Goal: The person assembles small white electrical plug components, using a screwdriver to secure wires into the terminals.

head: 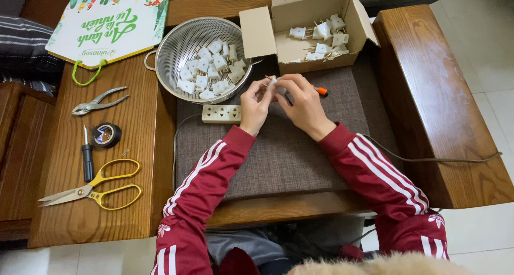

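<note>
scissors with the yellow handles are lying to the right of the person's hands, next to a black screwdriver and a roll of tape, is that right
Not quite: the head view shows the scissors lying to the left of the person's hands, on the wooden table. The rest holds: they have yellow handles and sit next to the black screwdriver and the roll of tape.

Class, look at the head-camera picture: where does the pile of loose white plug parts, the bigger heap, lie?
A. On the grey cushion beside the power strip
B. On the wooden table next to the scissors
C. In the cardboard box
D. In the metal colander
D: the larger heap of white plug parts sits inside the metal colander, while the cardboard box holds a smaller group with prongs.
</note>
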